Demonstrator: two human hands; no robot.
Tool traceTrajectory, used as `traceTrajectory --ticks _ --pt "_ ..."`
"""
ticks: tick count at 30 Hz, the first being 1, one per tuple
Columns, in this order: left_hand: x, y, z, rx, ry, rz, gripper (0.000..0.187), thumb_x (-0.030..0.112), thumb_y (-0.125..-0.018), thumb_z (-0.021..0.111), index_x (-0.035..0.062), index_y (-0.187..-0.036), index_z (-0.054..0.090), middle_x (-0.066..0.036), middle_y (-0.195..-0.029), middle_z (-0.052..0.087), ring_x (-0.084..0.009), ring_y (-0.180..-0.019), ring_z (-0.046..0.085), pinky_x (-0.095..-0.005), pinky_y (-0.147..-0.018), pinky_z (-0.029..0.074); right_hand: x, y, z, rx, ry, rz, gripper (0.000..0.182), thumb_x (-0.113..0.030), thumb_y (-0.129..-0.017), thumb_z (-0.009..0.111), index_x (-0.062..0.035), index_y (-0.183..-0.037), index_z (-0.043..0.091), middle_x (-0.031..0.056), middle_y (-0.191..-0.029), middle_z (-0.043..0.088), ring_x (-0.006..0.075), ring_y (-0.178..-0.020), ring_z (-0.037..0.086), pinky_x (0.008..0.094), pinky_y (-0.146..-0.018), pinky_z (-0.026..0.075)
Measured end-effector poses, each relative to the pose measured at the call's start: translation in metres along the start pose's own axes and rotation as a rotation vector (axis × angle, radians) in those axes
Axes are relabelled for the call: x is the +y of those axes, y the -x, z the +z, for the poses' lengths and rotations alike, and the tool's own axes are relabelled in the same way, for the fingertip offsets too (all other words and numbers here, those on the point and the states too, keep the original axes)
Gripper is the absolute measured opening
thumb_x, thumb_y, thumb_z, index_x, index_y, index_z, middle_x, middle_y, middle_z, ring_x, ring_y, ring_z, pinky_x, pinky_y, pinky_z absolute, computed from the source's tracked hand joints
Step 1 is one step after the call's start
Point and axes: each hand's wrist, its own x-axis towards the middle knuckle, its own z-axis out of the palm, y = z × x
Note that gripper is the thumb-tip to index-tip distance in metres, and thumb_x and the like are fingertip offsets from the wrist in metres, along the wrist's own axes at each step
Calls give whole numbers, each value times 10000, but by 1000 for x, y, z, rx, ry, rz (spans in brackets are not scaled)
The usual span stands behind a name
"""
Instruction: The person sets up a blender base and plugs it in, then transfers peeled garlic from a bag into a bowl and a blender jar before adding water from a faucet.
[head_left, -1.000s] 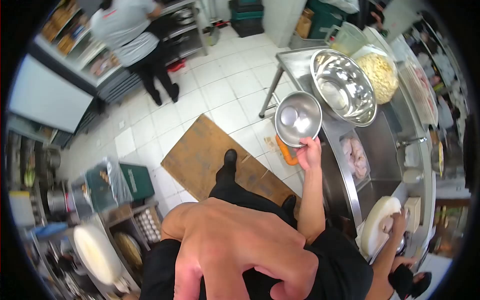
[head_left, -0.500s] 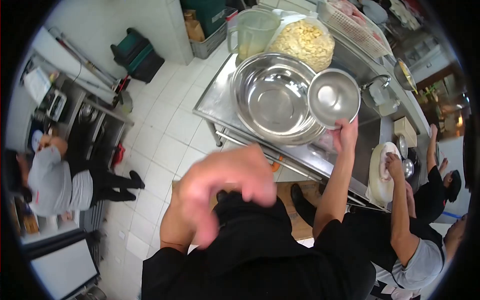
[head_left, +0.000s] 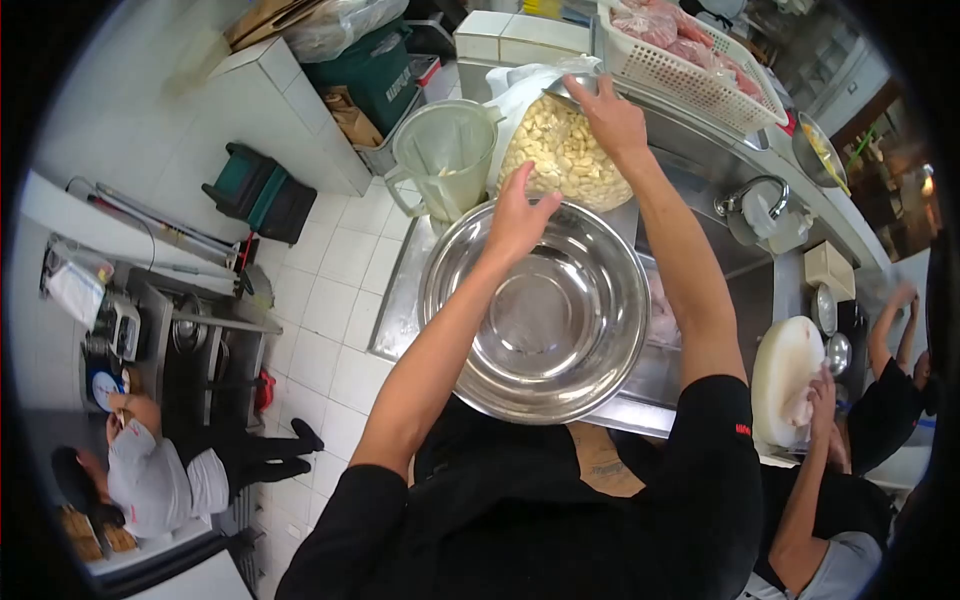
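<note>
Head view: right hand [head_left: 618, 128] gripped rim of small metal bowl [head_left: 557, 90], fingers parted; underside of grip hidden. Pale pieces [head_left: 565, 155] lay bagged just below right fingertips, ahead of left fingers. Left hand [head_left: 517, 222] hung over rim of large steel bowl [head_left: 612, 350], fingers loosely spread, thumb apart, pinching nothing; contact with bag unclear. Plastic jug [head_left: 445, 155] stood just left of left fingers. Likely risks: small bowl snagging bag's edge, spilling pieces; left wrist pressing rim, tilting large bowl; sideways sweep toppling jug.
</note>
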Motion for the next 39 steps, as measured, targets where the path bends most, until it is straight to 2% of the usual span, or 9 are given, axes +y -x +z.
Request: traceTrajectory --ticks 5,8,12,17,19,23,25,28,39 --pt "-50 -72 44 76 -326 226 844 288 -791 696 -97 -1393 247 -287 -1430 294 -389 -1343 270 -457 -1108 216 -16 2 17 -99 -40 273 509 -96 -880 442 -299 -1341 369 282 -1140 505 392 -704 653 464 -569 529" --pt "-52 -85 67 72 -393 24 967 358 -800 668 -87 -1439 94 -283 -1517 52 -441 -1405 23 -494 -1139 41 -17 -1 28 -50 -252 481 461 -130 -898 429 -254 -1340 386 278 -975 586 458 -833 624 545 -701 502" --pt "-49 -84 71 55 -232 -59 883 416 -881 530 -28 -1473 48 -208 -1553 -21 -382 -1426 -92 -501 -1134 -22 -40 -2 15 -137 -218 579 423 -125 -891 423 -217 -1300 473 263 -965 635 437 -918 625 528 -750 501" --pt "-47 -83 86 120 -315 -102 825 399 -909 482 -8 -1480 48 -160 -1564 -43 -366 -1430 -87 -524 -1129 -27 -24 -13 25 -120 -310 729 418 -180 -858 489 -213 -1274 522 226 -1014 651 396 -921 640 491 -767 519" --pt "-40 -88 86 122 -276 -162 817 408 -911 483 -10 -1477 68 -171 -1560 -48 -381 -1427 -80 -537 -1126 -21 -17 -18 -38 -373 -737 920 430 -195 -811 543 -178 -1241 561 189 -1038 661 315 -883 668 457 -799 527" --pt "-36 -88 92 111 -428 -144 755 439 -915 474 87 -1490 136 -206 -1549 -2 -417 -1418 -63 -611 -1096 5 2 4 55 9 -201 715 463 -128 -786 523 -114 -1248 550 173 -881 687 280 -520 657 364 -491 543" --pt "-44 -83 84 131 -436 -112 713 433 -920 469 138 -1492 161 -205 -1548 7 -420 -1418 -44 -643 -1077 19 -1 -1 13 -178 -952 975 498 -63 -763 482 -85 -1258 536 158 -848 681 222 -440 627 326 -387 489" --pt "-27 -80 60 33 -510 139 691 429 -924 468 81 -1467 220 -181 -1547 83 -410 -1420 25 -693 -1042 68 7 8 -11 -218 -1124 980 509 -47 -756 498 -63 -1264 519 136 -769 647 200 -427 607 293 -347 428" --pt "43 -99 36 -419 -682 390 744 257 -784 619 10 -1414 311 -165 -1515 231 -326 -1420 163 -535 -1125 159 -16 78 -77 -77 -1613 1047 306 -29 -787 509 39 -1085 492 105 -761 580 136 -413 551 233 -287 327"
